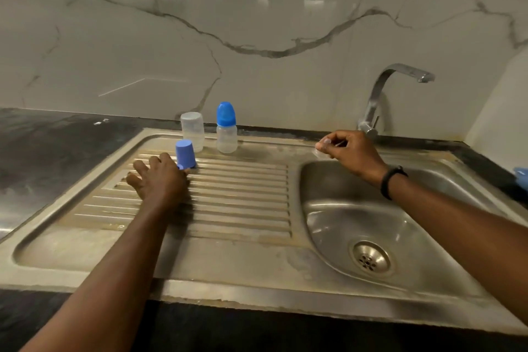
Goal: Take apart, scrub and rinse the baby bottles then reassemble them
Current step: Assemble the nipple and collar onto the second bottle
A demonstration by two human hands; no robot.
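Drainboard (228, 188) to my left, sink basin (357, 217) to its right, both set in the counter (57, 146); tap (380, 94) behind the basin. At the drainboard's rear stand an upturned bottle body (193, 131) and, right of it, a capped bottle (226, 128). An upturned cap (185, 153) stands before the body, my left hand (160, 177) just left of it, my right hand (348, 151) above the basin's rear rim.

The cap (185, 154) is blue. The bottle (227, 137) is clear with a brighter blue top. The inverted bottle (192, 130) is clear and frosted. The sink (228, 251) is grey steel with ribbed lines. The wall (257, 23) is white marble, grey-veined. The counter (57, 137) is black. The wristband (391, 180) is black.
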